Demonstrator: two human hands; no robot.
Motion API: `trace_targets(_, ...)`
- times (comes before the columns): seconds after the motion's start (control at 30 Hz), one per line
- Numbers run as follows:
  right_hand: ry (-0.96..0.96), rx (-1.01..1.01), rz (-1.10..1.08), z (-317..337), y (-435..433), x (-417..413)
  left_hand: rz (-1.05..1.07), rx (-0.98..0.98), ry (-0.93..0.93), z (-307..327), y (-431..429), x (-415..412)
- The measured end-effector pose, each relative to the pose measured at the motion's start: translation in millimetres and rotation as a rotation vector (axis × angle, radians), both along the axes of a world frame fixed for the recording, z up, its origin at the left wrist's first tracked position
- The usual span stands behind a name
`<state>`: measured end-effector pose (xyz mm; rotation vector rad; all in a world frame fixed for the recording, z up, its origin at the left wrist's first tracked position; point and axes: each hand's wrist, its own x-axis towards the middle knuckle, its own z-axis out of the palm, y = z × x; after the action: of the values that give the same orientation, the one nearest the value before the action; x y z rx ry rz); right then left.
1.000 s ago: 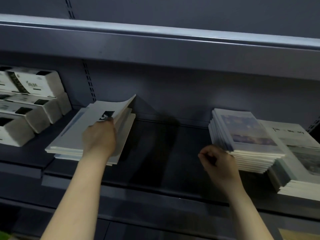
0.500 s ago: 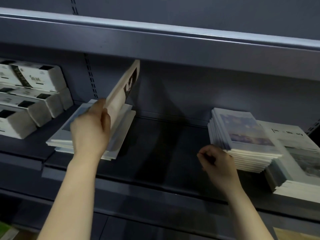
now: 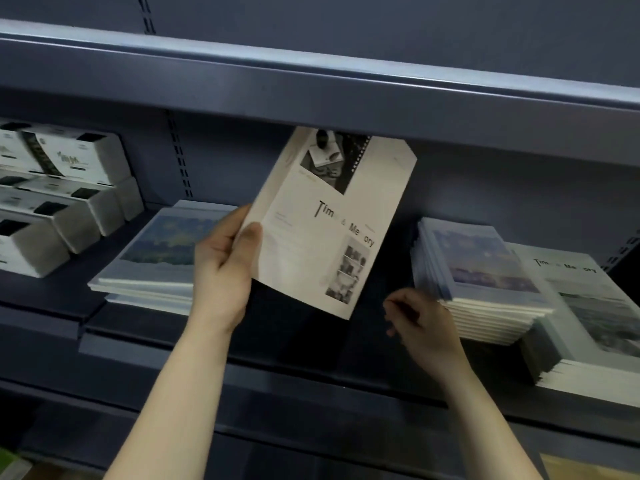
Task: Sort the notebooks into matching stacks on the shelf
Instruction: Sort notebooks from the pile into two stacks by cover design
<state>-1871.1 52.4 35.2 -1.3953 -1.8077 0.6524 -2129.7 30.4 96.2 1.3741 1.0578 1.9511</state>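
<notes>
My left hand (image 3: 223, 268) grips a white "Time & Memory" notebook (image 3: 332, 223) by its left edge and holds it up, tilted, over the middle of the dark shelf (image 3: 311, 344). Behind my left hand lies a short stack of blue landscape-cover notebooks (image 3: 152, 261). On the right stands a taller stack of blue landscape notebooks (image 3: 485, 278), and beside it a stack of white "Time & Memory" notebooks (image 3: 588, 317). My right hand (image 3: 420, 323) hovers with loosely curled fingers just left of the taller blue stack, holding nothing.
White boxed packs (image 3: 59, 199) are piled at the shelf's far left. The upper shelf's front lip (image 3: 346, 102) hangs just above the lifted notebook's top edge. A lower shelf edge (image 3: 311, 420) runs beneath my forearms.
My left hand has lifted the white notebook off the left stack and swung it up and to the right, its cover now facing me. The right hand stayed almost still.
</notes>
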Motion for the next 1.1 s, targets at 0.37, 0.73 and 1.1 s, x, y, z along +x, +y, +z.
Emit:
trace_targets(0.37, 0.866, -0.486, 0.181, 6.2, 8.8, -7.5, -0.235, -0.071, -0.249, -11.5, 13.4, 38.7)
trace_targets(0.73, 0.745, -0.033, 0.186, 23.9, 12.4, 0.1, -0.217, -0.112, -0.077, -39.4, 23.3, 34.4)
trace_targets(1.1, 0.555, 0.126, -0.074, 50.4, 12.5, 40.5, -0.252, -0.251, 0.329, -57.6, 24.7, 44.5)
